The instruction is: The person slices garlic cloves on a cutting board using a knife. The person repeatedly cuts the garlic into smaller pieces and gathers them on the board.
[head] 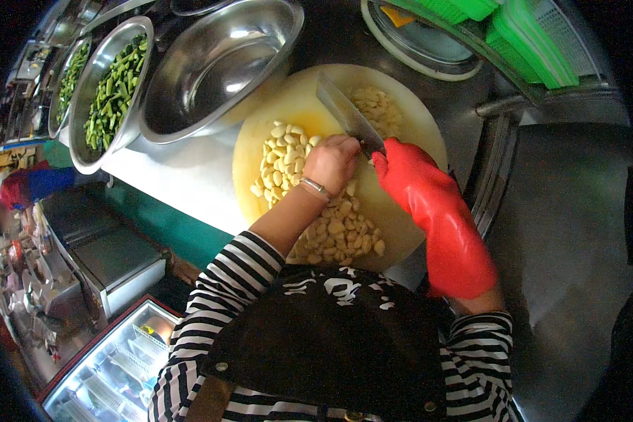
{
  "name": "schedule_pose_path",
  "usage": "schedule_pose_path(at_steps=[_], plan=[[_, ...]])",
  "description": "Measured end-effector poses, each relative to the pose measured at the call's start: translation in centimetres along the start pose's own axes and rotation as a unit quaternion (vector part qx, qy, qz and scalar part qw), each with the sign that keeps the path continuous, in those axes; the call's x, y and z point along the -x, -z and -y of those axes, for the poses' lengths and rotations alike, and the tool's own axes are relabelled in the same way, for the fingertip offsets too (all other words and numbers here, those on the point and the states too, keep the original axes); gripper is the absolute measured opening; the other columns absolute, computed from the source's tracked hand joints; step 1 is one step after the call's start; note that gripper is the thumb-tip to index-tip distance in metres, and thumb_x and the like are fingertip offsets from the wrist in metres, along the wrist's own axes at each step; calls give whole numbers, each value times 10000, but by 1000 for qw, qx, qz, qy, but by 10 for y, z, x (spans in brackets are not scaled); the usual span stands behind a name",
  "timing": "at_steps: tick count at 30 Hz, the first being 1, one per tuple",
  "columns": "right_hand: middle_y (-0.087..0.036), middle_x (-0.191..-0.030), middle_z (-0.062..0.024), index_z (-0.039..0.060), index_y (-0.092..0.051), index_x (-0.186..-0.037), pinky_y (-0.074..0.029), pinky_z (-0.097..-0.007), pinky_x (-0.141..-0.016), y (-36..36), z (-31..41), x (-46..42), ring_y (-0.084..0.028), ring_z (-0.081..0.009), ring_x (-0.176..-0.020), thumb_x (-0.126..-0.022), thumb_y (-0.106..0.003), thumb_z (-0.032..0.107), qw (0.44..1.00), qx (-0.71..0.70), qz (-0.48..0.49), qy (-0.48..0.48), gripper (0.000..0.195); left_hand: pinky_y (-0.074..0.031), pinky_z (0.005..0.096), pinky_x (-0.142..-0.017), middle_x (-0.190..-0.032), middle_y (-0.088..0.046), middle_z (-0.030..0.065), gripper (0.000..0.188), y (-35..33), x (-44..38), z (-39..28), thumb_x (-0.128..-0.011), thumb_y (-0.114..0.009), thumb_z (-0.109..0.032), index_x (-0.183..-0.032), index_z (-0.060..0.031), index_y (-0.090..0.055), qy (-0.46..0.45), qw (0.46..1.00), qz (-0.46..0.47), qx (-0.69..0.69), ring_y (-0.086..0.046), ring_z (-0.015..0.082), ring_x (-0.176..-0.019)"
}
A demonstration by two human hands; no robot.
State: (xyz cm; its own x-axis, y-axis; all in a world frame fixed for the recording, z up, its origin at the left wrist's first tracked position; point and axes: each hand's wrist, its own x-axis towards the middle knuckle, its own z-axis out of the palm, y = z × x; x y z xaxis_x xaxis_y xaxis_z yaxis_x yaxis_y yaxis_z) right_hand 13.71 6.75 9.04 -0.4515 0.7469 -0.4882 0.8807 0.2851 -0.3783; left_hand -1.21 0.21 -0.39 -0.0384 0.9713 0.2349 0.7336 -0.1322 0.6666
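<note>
A round, pale cutting board point(401, 221) lies before me. My right hand point(414, 174), in a long red rubber glove, grips a broad cleaver point(348, 113) whose blade points away over the board. Bare and wearing a bracelet, my left hand point(331, 162) rests with curled fingers right beside the blade; whatever is under those fingertips is hidden. Whole peeled garlic cloves point(282, 161) are heaped to the left of that hand. More cloves point(343, 232) lie on the near part of the board, below my left wrist. Beyond the blade sits a pile of thinly sliced garlic point(377, 108).
A large steel bowl point(216, 79) stands behind the board at left. Farther left, another steel bowl point(113, 100) holds cut green vegetables. A round lidded container point(422, 42) and green plastic baskets point(527, 42) are at back right. A person point(26, 187) is at far left.
</note>
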Motion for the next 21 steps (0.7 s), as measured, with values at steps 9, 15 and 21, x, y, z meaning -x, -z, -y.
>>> schedule_pose_path(at_steps=[9, 15, 21], plan=[[-616, -956, -248, 22, -545, -987, -453, -501, -786, -13, -4, -4, -566, -451, -918, -903, -510, 325, 1000, 0, -10, -23, 317, -494, 409, -714, -827, -608, 145, 109, 0, 0, -1, -763, -548, -71, -860, -74, -597, -1, 1000, 2, -1, -597, 332, -824], [-619, -907, -247, 36, -538, -973, -453, -507, -762, 8, -7, 6, -569, -452, -887, -907, -509, 332, 999, -35, -36, 6, 305, -513, 371, -768, -967, -638, 93, 267, 23, 23, -23, -706, -605, -91, -969, -109, -644, -59, 995, 59, -52, -602, 293, -913], [-623, -868, -235, 46, -530, -948, -469, -517, -725, -10, -8, 15, -592, -446, -826, -919, -481, 342, 999, -10, -17, 26, 301, -484, 374, -810, -951, -604, 77, 237, 33, 37, -30, -707, -592, -89, -943, -81, -618, -76, 982, 156, -74, -558, 285, -946]])
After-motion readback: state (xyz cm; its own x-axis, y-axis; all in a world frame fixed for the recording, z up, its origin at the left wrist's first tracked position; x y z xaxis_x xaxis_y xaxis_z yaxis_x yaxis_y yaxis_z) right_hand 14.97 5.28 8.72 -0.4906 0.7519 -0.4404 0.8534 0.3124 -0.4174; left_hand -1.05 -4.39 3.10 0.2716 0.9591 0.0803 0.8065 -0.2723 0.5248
